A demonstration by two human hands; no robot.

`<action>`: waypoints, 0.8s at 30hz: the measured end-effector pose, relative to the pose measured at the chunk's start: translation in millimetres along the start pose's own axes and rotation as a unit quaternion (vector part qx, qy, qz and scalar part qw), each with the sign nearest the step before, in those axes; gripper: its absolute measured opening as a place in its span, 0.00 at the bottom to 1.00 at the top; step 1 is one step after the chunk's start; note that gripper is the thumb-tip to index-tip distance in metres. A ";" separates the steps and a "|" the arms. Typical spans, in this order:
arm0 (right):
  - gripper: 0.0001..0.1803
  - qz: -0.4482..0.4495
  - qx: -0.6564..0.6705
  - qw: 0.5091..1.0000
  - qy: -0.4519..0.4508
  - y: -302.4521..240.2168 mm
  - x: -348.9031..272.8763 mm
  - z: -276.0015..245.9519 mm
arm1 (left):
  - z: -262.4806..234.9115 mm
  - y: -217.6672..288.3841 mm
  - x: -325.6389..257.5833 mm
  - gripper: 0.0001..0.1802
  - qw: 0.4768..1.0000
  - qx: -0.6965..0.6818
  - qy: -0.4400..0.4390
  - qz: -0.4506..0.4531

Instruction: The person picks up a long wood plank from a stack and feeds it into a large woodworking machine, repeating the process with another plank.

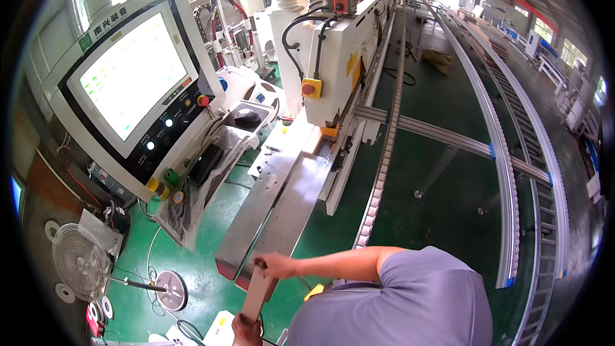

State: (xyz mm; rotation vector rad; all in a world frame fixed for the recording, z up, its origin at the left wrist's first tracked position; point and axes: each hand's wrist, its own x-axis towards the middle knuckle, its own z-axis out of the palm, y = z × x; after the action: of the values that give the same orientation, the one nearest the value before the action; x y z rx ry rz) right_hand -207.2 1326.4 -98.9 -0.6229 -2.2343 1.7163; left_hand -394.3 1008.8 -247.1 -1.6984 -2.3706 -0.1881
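Observation:
A narrow brown board [255,297] slants at the near end of a long metal machine bed [291,208]. My right hand [277,265] reaches in from the right with its fingers closed over the board's upper end, close to the bed's near edge. Lower down, at the bottom of the view, my left hand [247,330] is wrapped round the board's other end. My left forearm is out of view. A small dark spot shows under my right fingers; what it is I cannot make out.
A control panel with a lit screen [134,70] stands at left, above a tray holding a dark phone-like object [206,164]. Beyond the bed is a white machine [333,57] with a red button. A fan [80,261] stands lower left. Roller rails [477,96] run along the right.

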 end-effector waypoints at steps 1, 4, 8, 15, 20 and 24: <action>0.17 0.022 0.005 1.000 0.019 6.7 2.7 -16.3 | -25.1 4.2 4.3 0.34 0.974 -0.167 -0.095 -0.118; 0.17 0.002 0.002 0.999 0.045 0.8 3.1 -61.9 | -42.3 0.1 -13.5 0.31 0.927 -0.292 -0.106 -0.209; 0.14 -0.028 0.004 0.995 0.094 12.5 13.5 -113.9 | -32.5 -9.0 -31.0 0.32 0.942 -0.271 -0.014 -0.197; 0.21 0.025 -0.043 0.965 0.257 70.7 21.5 -209.3 | -82.0 5.0 15.5 0.44 0.944 -0.258 -0.008 -0.206; 0.17 0.108 -0.021 0.854 0.508 138.7 24.1 -231.4 | -104.2 11.3 44.4 0.41 0.952 -0.249 0.004 -0.180; 0.21 0.167 -0.006 0.811 0.560 103.6 13.7 -179.1 | -104.1 15.1 43.1 0.40 0.935 -0.277 0.042 -0.217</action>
State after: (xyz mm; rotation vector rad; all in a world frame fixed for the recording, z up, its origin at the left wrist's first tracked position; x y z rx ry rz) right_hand -120.3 1507.4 -150.6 -1.5769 -1.2926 0.9349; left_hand -382.7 1029.4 -135.9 -1.2646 -2.7600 -1.0665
